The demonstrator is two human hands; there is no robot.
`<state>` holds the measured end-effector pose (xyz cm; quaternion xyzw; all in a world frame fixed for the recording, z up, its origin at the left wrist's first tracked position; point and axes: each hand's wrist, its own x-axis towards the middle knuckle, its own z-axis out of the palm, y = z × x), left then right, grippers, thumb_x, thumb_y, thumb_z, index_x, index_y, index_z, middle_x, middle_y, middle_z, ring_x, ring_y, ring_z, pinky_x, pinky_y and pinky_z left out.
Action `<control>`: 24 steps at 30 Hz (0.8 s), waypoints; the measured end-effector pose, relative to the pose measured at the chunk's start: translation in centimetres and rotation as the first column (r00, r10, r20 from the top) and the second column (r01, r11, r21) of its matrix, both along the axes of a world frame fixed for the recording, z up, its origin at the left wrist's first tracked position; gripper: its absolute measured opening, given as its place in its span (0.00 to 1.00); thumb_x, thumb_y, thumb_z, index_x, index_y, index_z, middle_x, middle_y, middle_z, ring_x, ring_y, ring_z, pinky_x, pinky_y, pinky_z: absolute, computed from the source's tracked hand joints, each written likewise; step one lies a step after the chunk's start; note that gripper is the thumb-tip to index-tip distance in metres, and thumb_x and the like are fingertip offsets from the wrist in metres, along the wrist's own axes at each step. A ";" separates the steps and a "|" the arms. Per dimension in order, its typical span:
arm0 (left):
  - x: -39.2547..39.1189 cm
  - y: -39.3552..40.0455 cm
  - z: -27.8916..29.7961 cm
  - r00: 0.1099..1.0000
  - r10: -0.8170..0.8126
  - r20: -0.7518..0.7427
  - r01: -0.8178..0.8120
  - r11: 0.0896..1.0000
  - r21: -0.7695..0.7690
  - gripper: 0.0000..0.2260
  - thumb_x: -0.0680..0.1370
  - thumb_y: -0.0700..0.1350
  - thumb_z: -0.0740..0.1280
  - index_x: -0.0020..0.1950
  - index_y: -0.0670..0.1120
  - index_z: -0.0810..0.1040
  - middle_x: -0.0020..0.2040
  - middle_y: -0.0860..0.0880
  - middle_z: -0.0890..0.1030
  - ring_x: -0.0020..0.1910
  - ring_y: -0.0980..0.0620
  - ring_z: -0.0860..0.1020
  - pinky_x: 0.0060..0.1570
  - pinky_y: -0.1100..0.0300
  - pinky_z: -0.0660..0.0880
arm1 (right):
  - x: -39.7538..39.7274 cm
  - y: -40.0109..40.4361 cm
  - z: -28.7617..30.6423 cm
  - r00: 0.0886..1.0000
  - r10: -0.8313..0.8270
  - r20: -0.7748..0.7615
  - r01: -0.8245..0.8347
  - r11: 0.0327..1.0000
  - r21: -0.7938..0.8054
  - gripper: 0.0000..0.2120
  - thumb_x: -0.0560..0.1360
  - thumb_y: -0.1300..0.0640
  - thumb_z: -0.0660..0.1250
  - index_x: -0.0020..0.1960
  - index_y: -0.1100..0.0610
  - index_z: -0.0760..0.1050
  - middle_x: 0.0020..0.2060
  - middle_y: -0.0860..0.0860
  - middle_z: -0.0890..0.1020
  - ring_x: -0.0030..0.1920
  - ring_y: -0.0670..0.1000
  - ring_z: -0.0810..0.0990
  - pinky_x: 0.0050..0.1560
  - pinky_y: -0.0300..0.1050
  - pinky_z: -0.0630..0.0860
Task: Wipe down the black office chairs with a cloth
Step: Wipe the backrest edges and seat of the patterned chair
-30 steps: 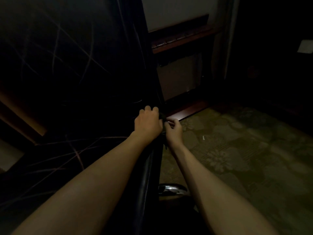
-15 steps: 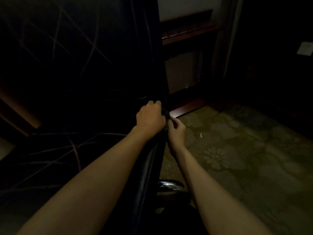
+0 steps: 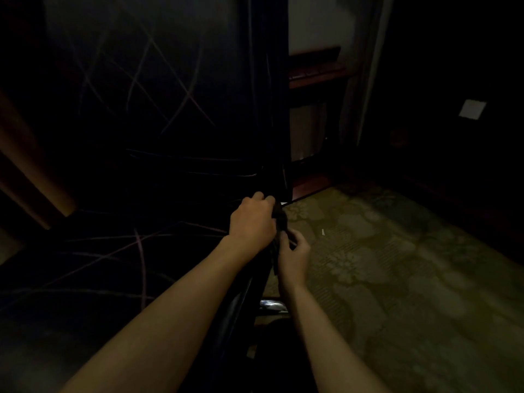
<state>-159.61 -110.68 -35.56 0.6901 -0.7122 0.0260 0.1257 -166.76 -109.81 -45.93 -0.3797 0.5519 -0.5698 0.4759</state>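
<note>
Filling the left half of the dim frame, a black office chair (image 3: 158, 137) with thin pale crossing lines on its upholstery stands on a patterned carpet (image 3: 397, 265), its backrest rising upright and its seat spreading low toward the camera, while a wooden shelf (image 3: 314, 72) shows in the gloom behind. Along the chair's right side runs a glossy black edge (image 3: 238, 302), apparently an armrest or side rail, and both bare forearms reach forward on either side of it. The left hand (image 3: 252, 222) is clenched at the point where that edge meets the backrest, its fingers curled over a dark cloth (image 3: 279, 219) bunched against the chair. Just beside and slightly below, the right hand (image 3: 293, 255) pinches the hanging end of the same cloth between curled fingers. The step in hand looks to be gathering or re-folding the cloth at the rear of the side rail, mid-wipe. The next move probably calls for a firm grip and a steady draw of the cloth along the rail. Beneath, a chrome part (image 3: 269, 304) of the base glints, and a small white scrap (image 3: 323, 231) lies on the carpet
</note>
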 end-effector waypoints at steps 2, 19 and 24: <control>0.6 2.2 0.2 1.000 -0.006 -0.018 0.007 1.000 0.023 0.14 0.78 0.48 0.66 0.63 0.46 0.73 0.58 0.46 0.73 0.56 0.45 0.74 0.42 0.56 0.72 | -0.2 2.3 0.8 1.000 0.012 -0.014 -0.011 1.000 0.004 0.10 0.80 0.57 0.63 0.59 0.56 0.77 0.56 0.54 0.79 0.54 0.48 0.79 0.57 0.47 0.78; -0.5 4.3 0.4 1.000 0.025 0.007 -0.025 1.000 -0.005 0.12 0.79 0.45 0.64 0.62 0.45 0.72 0.59 0.45 0.74 0.57 0.43 0.74 0.47 0.53 0.72 | -0.4 2.4 1.7 0.992 -0.117 -0.057 0.111 0.989 -0.098 0.11 0.78 0.63 0.64 0.59 0.61 0.80 0.53 0.55 0.82 0.54 0.50 0.81 0.56 0.46 0.78; -0.7 3.2 1.1 0.999 0.019 -0.043 -0.018 1.000 0.020 0.10 0.79 0.42 0.64 0.60 0.44 0.73 0.56 0.44 0.75 0.53 0.44 0.76 0.44 0.54 0.74 | 0.0 1.0 2.2 0.985 -0.050 -0.164 0.050 0.999 0.001 0.12 0.78 0.59 0.64 0.59 0.59 0.79 0.52 0.54 0.82 0.53 0.51 0.81 0.57 0.54 0.77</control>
